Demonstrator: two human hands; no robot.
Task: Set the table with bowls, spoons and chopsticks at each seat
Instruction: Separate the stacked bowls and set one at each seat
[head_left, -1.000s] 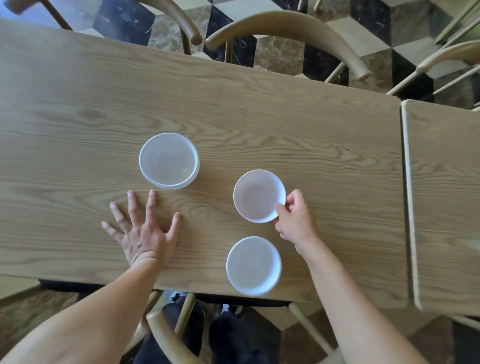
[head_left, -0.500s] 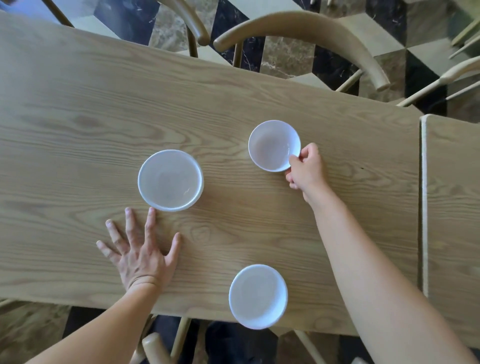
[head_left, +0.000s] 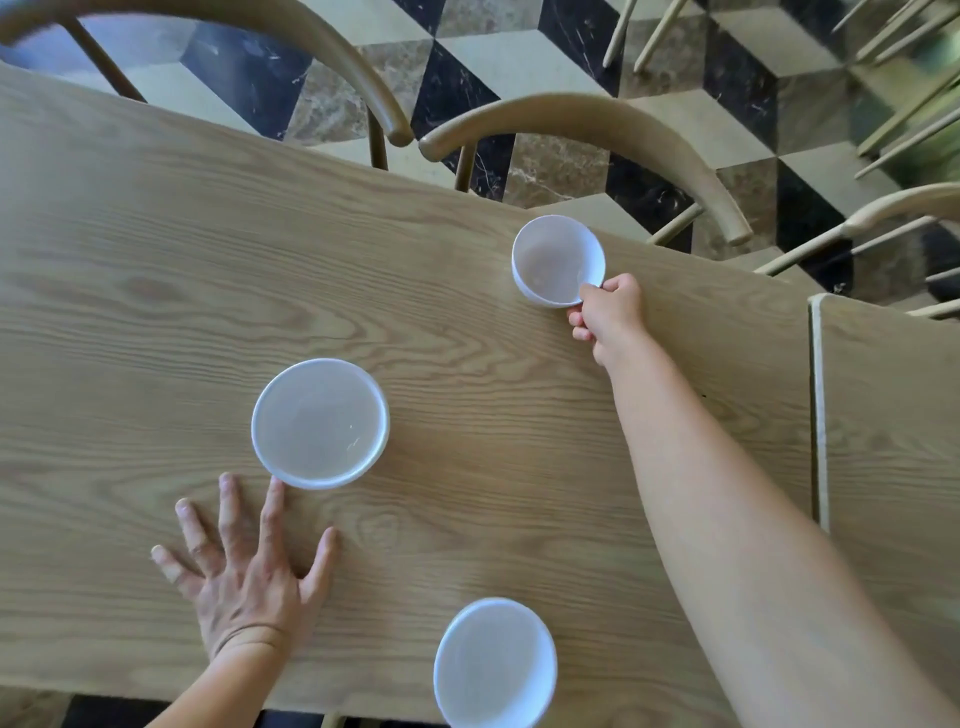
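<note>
Head view: the far bowl (head_left: 558, 261) sits near the far edge of the table (head_left: 156, 249), directly in front of a wooden chair (head_left: 597, 130) tucked in on that side, which reads as the seat it is meant for. The right hand (head_left: 608, 314) pinches its near rim, thumb on the inside and fingers (head_left: 577, 319) curled under the outside wall; the bowl looks slightly tipped toward the hand, so I cannot tell whether its base rests fully on the wood. Reaching that far takes a fully stretched arm, and that probably explains the left hand (head_left: 244, 571): it lies flat, fingers spread wide, holding nothing, pressed on the table as a brace while the body leans over.

The middle bowl (head_left: 320, 423) stands upright just beyond the left fingertips, with one fingertip at or almost at its rim; it seems parked there, possibly awaiting its own seat. The near bowl (head_left: 495, 664) overhangs the table's near edge slightly, at the person's own side.

Count: three white bowls, all empty. No spoons and no chopsticks are visible. Two curved chair backs line the far side, and parts of others show at the upper right, beside a second tabletop (head_left: 893, 441) butted against this one.
</note>
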